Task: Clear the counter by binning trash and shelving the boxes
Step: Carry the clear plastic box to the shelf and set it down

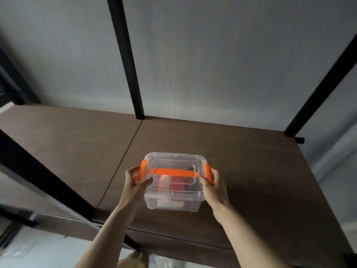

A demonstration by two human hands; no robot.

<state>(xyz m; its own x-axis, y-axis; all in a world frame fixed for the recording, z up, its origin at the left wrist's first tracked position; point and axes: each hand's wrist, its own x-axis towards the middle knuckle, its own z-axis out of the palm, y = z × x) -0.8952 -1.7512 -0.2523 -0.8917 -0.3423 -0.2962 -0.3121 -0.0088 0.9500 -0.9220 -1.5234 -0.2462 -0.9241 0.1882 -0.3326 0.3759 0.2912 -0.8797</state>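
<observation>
Handling: Because the clear plastic box has stiff, smooth walls, we judge it rigid but somewhat slippery, and fairly light for its bulk (the contents look small).
Hold points: we would take it at the two short ends, under the orange latches, where the rim gives the fingers a ledge; the orange carry handle across the lid is the alternative for one hand.
Fragility: we judge the shell liable to crack if dropped, and the loose contents liable to shift if it is tilted.
Appearance: a transparent lidded tub with rounded corners, orange clips at both ends and an orange strap handle lying flat across the lid; inside we see something red, something white and a dark item, too blurred to name.
Location: the box sits level on, or just above, the brown shelf board of a black-framed rack, near the front edge and right of the seam between boards; contact with the board cannot be confirmed.
Left hand: curled around the left end, thumb on the lid, fingers at the clip.
Right hand: pressed against the right end, fingers wrapped at the clip.
Step in hand: shelving this box.
</observation>
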